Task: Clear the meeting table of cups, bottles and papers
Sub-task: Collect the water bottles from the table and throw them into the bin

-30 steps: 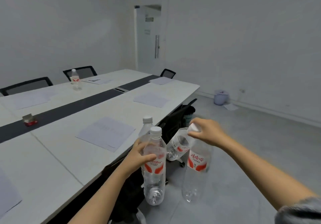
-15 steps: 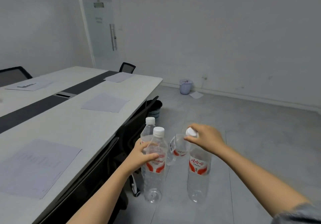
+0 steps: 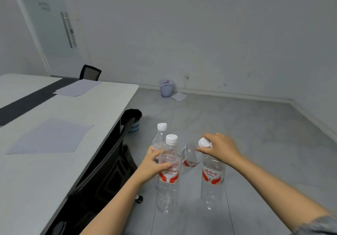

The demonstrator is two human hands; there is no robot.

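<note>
Grey meeting room, papers [image 3: 51,136] on tabletop [image 3: 109,105]: four water bottles [image 3: 168,180], seemingly empty, light, thin-walled, carried above floor; left hand [image 3: 151,165] fingers wrap two bodies, right hand [image 3: 220,147] fingers pinch two necks, the stiffest hold.

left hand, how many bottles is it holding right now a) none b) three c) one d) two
D: the left hand grips two capped bottles together, the front bottle and the rear bottle just behind it, while the right hand holds the upright bottle and the tilted bottle by their tops.
</note>
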